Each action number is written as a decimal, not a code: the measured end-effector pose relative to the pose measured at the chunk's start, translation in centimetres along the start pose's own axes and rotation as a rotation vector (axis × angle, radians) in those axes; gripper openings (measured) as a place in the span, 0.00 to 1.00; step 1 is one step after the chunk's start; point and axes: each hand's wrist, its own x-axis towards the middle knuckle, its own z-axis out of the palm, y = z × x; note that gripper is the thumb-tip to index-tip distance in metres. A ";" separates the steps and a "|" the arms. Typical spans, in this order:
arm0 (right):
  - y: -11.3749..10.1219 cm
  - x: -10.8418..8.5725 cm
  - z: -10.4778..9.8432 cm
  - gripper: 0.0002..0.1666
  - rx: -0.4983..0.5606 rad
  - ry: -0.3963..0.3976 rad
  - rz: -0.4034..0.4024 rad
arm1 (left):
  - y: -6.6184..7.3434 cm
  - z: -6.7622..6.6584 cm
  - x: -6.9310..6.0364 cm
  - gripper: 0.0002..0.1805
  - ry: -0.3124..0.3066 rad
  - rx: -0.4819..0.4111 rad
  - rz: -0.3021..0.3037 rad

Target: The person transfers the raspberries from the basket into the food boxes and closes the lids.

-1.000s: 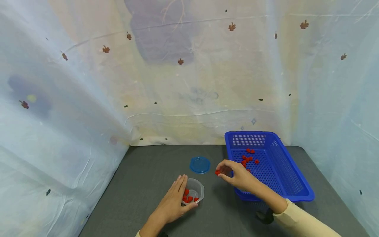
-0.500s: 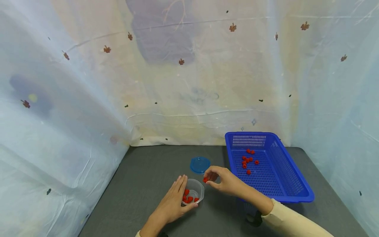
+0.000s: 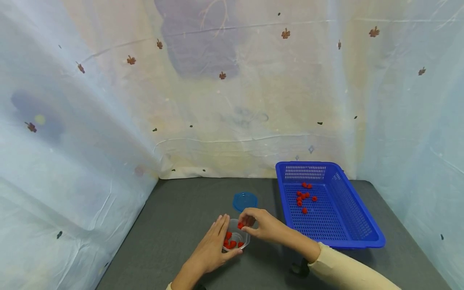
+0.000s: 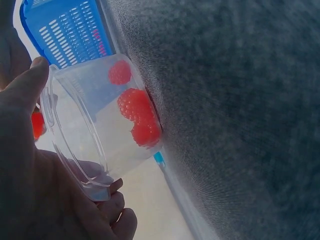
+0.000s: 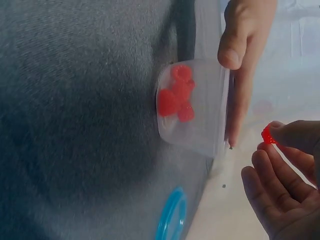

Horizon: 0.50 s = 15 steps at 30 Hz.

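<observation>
My right hand (image 3: 259,225) pinches a red raspberry (image 5: 268,134) between thumb and fingertips, above the far right part of a clear plastic container (image 3: 245,239). Several raspberries (image 4: 135,107) lie on the bottom of that container, which stands upright on the table. At its left and near sides, my left hand (image 3: 212,245) holds the container, with the thumb on the near rim and the fingers along the left side. In the left wrist view the thumb touches the rim, and fingertips show beyond the opposite side.
A blue perforated basket (image 3: 357,201) stands at the right with several raspberries (image 3: 303,196) on its floor. Behind the container a round blue lid (image 3: 244,201) lies flat on the dark grey table (image 3: 174,217). A pale patterned curtain (image 3: 232,121) borders the table's back and sides.
My right hand has moved left and nearer, from beside the basket to over the container, carrying the raspberry. My left hand and the container have stayed in place.
</observation>
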 end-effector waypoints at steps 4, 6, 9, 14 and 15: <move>0.0 0.2 0.4 0.12 0.016 0.002 0.001 | 0.0 0.1 0.0 0.62 -0.008 -0.002 0.009; -0.1 0.2 0.4 0.13 0.026 0.007 0.012 | 0.1 0.1 0.0 0.62 -0.010 -0.003 0.010; -0.2 0.0 0.2 0.13 0.026 0.017 0.025 | 0.1 0.2 0.0 0.62 -0.007 -0.002 0.011; -0.2 -0.4 -0.5 0.11 -0.007 0.052 0.023 | 0.0 0.2 0.0 0.62 0.004 0.001 -0.002; -0.1 -0.5 -0.8 0.11 -0.015 0.062 0.021 | -0.1 0.3 0.0 0.62 0.005 0.000 -0.008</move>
